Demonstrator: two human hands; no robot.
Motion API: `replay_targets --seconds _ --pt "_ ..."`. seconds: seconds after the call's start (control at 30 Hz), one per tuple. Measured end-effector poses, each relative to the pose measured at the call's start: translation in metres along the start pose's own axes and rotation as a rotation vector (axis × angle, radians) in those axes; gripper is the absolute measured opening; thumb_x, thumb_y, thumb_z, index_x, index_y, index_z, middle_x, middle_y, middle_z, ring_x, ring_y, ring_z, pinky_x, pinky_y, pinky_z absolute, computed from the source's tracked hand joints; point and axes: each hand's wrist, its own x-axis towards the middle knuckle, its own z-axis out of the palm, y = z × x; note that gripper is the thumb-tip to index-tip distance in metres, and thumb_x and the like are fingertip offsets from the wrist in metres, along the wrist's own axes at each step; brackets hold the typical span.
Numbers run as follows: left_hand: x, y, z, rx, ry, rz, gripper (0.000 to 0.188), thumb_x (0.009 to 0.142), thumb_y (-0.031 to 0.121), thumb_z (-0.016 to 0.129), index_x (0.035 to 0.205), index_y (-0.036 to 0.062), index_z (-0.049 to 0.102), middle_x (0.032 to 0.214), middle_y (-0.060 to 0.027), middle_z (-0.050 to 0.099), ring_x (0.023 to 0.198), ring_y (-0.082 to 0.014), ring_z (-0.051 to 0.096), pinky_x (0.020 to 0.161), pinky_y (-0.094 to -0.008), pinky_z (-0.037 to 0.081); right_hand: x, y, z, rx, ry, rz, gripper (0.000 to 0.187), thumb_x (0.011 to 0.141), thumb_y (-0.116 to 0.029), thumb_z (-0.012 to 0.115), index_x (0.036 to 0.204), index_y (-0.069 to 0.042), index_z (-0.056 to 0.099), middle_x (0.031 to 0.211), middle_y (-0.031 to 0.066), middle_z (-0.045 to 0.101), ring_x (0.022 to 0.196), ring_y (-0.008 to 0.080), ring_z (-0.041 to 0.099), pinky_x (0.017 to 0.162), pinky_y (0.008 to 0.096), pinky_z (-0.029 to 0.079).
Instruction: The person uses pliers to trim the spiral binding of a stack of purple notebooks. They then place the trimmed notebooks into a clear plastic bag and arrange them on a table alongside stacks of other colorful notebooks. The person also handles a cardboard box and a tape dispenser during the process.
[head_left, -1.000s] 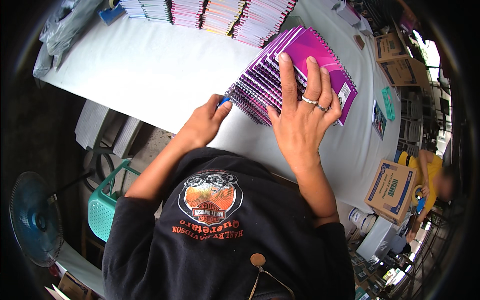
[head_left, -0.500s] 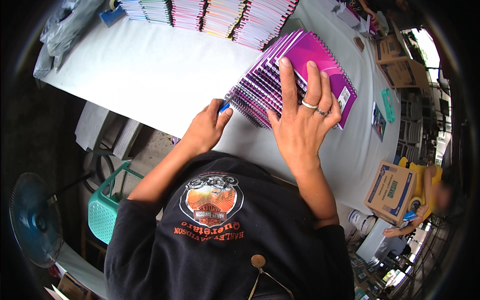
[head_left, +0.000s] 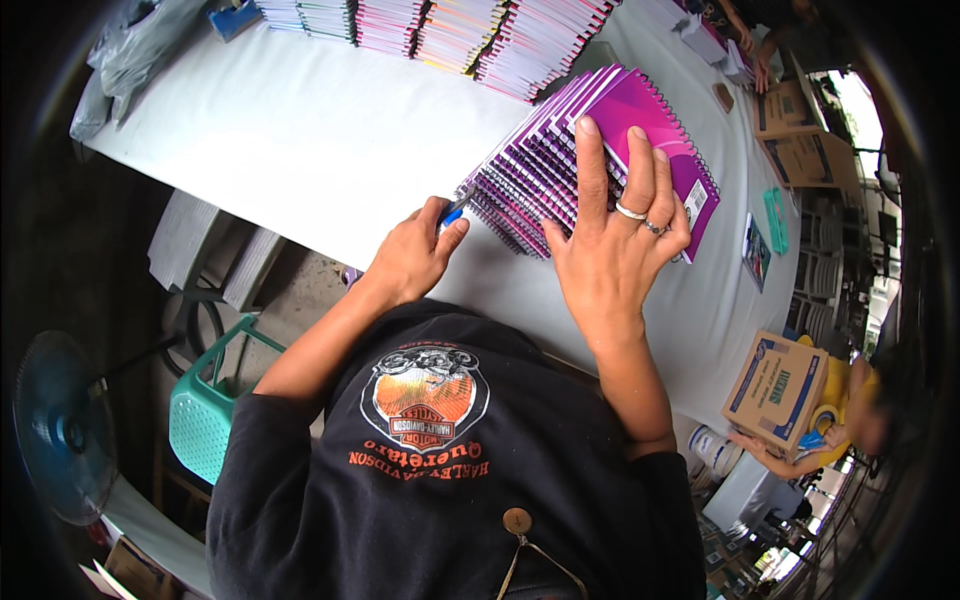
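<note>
A stack of purple spiral-bound notebooks (head_left: pixel 648 120) lies fanned out on the white-covered table, coiled edges stepping toward me. My left hand (head_left: pixel 415 248) is closed around a small blue-handled tool, which looks like pliers (head_left: pixel 456 212). Its dark metal tip is at the left end of the notebook coils; whether it touches them is hard to see. Over the stack's right part, my right hand (head_left: pixel 612 250) is spread with fingers extended, the fingertips at the top notebook and the thumb beside the coils. Two rings are on its fingers.
Tall stacks of notebooks (head_left: pixel 460 35) stand along the far edge. A grey plastic bag (head_left: pixel 140 60) lies far left, near a blue tape dispenser (head_left: pixel 234 18). At right are a green case (head_left: pixel 775 222) and a person holding a cardboard box (head_left: pixel 775 390). A green stool (head_left: pixel 205 425) and fan (head_left: pixel 65 430) stand left.
My hands keep nearly the same pose at the notebooks; the view has shifted slightly. At the right, the other person's hand has moved up against the underside of the cardboard box.
</note>
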Motion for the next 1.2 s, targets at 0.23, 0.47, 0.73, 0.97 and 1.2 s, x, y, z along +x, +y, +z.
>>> replay_targets --seconds 0.23,0.47,0.73,0.97,1.2 --pt "0.01 -0.025 -0.007 -1.356 -0.671 -0.229 0.056 0.095 0.051 0.031 0.119 0.0034 0.046 0.092 -0.0125 0.057 0.086 -0.024 0.061 0.079 -0.0403 0.052 0.0 0.0 0.0 0.01 0.009 0.0 0.107 0.047 -0.034 0.086 0.14 -0.024 0.034 0.137 0.0106 0.035 0.122 0.0272 0.035 0.094 0.0421 0.026" --pt "0.011 -0.033 0.0 -1.507 -0.788 -0.189 0.056 0.094 0.051 0.032 0.121 0.0027 0.044 0.091 -0.013 0.054 0.087 -0.0258 0.061 0.083 -0.0466 0.051 0.0 0.0 0.001 0.023 0.003 0.006 0.108 0.047 -0.034 0.086 0.14 -0.025 0.033 0.137 0.0108 0.035 0.121 0.0272 0.035 0.094 0.0422 0.026" --pt "0.012 -0.042 0.007 -1.615 -0.798 -0.181 0.055 0.095 0.049 0.031 0.123 0.0034 0.043 0.093 -0.013 0.054 0.091 -0.0269 0.06 0.083 -0.0486 0.05 0.002 -0.001 -0.005 0.05 -0.038 0.011 0.108 0.048 -0.032 0.087 0.14 -0.024 0.032 0.138 0.0103 0.033 0.122 0.0272 0.034 0.095 0.0437 0.025" --pt "0.016 -0.041 0.01 -1.272 -0.596 -0.1 0.051 0.096 0.049 0.029 0.112 0.0038 0.047 0.074 -0.004 0.047 0.065 -0.0135 0.053 0.06 -0.031 0.051 0.002 -0.003 -0.005 -0.014 -0.061 0.007 0.108 0.045 -0.035 0.087 0.139 -0.023 0.035 0.138 0.0145 0.033 0.12 0.0307 0.036 0.093 0.0448 0.03" --pt "0.007 -0.034 0.027 -0.787 -0.266 -0.021 0.043 0.097 0.043 0.036 0.115 0.0071 0.049 0.09 -0.0055 0.059 0.082 -0.0155 0.059 0.071 -0.0332 0.046 -0.001 -0.006 -0.009 -0.063 -0.072 -0.014 0.104 0.048 -0.036 0.086 0.138 -0.022 0.036 0.138 0.0121 0.032 0.123 0.0312 0.032 0.093 0.0461 0.029"
